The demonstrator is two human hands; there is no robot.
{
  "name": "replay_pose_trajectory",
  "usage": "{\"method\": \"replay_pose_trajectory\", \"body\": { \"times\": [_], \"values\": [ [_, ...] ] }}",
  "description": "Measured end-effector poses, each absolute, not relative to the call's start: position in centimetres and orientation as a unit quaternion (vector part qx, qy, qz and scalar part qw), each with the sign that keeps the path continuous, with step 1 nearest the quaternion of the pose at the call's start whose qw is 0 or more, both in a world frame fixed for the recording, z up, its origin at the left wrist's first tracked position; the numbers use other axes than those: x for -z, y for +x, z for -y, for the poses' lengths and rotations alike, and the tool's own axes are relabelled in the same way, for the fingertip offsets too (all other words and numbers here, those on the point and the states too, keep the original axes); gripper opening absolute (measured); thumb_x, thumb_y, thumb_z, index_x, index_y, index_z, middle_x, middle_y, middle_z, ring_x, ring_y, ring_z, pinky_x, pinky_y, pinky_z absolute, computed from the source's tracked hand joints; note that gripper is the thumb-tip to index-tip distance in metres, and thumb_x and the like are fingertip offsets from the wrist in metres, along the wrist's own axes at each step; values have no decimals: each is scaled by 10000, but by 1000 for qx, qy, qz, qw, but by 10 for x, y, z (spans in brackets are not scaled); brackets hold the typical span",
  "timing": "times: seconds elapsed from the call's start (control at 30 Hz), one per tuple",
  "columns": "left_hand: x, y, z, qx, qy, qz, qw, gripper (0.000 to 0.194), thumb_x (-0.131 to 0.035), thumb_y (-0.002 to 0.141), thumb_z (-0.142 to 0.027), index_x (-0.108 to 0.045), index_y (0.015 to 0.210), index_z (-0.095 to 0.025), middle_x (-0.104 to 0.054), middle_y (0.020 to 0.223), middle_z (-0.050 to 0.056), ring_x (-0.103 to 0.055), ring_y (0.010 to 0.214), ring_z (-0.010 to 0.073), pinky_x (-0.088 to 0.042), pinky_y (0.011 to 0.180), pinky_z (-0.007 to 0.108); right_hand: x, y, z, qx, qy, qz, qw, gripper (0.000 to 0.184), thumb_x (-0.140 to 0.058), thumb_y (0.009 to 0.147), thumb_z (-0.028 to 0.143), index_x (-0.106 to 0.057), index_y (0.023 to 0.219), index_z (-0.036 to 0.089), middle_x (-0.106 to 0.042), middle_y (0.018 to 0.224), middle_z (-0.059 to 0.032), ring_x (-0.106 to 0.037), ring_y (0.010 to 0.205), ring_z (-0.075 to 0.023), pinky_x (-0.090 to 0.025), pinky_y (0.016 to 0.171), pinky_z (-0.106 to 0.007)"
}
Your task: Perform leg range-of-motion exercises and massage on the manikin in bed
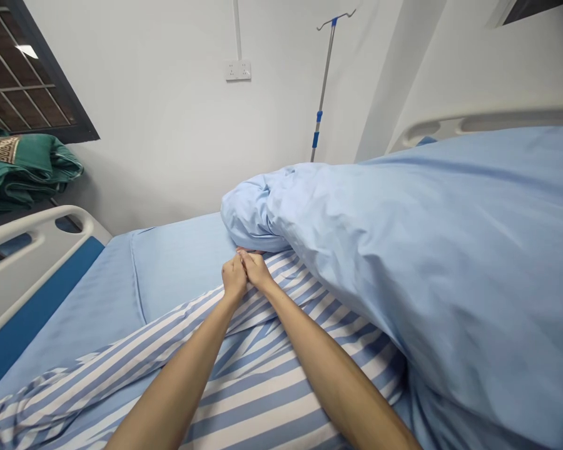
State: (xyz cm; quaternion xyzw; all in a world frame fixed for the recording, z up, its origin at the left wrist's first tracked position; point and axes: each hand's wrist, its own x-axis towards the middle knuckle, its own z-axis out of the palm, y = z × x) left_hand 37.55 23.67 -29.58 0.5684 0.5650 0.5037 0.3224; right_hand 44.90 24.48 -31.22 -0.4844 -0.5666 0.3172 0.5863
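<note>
My left hand [234, 275] and my right hand [257, 269] are side by side, closed, thumbs close together, beside the lower edge of a bunched light blue quilt [347, 231]. What they hold is hidden under my fingers. A small strip of another person's skin shows just beyond my knuckles, at the quilt's edge. Below my hands and forearms lies blue-and-white striped clothing [263, 406] on a person in the bed. One striped limb [136, 365] stretches to the lower left, where a bit of skin shows past its cuff. The quilt covers the rest on the right.
A light blue sheet [182, 250] covers the bed. A white and blue bed end board [42, 244] stands at the left, another board [507, 119] at the far right. Behind are an IV pole [326, 81], a wall socket [238, 70], folded green cloth [28, 165] and a barred window.
</note>
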Motion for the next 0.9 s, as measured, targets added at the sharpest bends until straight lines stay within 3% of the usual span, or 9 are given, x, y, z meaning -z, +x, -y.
{"method": "replay_pose_trajectory", "body": {
  "times": [0.13,0.33,0.5,0.73,0.9],
  "values": [
    [283,399,-247,-563,526,-517,372,382,-373,787,-379,-363,451,-199,-374,411,-41,-357,442,84,-293,459,223,312,461,-250,-323,-499,510,622,445,-338,849,463,-483,528,190,-502,486,1,-462,518,-143,-367,517,-252],
    [304,404,-245,-524,555,-543,350,410,-352,809,-397,-569,544,-172,-598,557,41,-510,553,134,-352,521,237,301,471,-243,-234,-564,558,562,377,-381,869,401,-651,726,180,-661,693,-65,-593,768,-210,-425,687,-287],
    [315,402,-242,-485,614,-546,299,446,-332,823,-401,-557,509,-178,-599,558,52,-505,557,142,-324,517,242,290,477,-238,-204,-572,586,537,356,-381,885,377,-677,819,191,-687,807,-83,-604,864,-220,-419,762,-299],
    [303,412,-250,-507,578,-542,340,414,-340,807,-393,-524,508,-171,-523,502,8,-447,541,114,-320,507,223,303,484,-243,-210,-594,574,524,391,-351,888,361,-638,693,181,-664,694,-64,-585,719,-195,-414,669,-274],
    [287,436,-262,-549,528,-554,337,375,-342,804,-346,-478,497,-176,-447,466,-19,-405,512,100,-318,516,223,309,492,-253,-237,-562,515,603,429,-327,878,394,-542,581,173,-604,580,-43,-514,573,-163,-394,571,-262]
  ]
}}
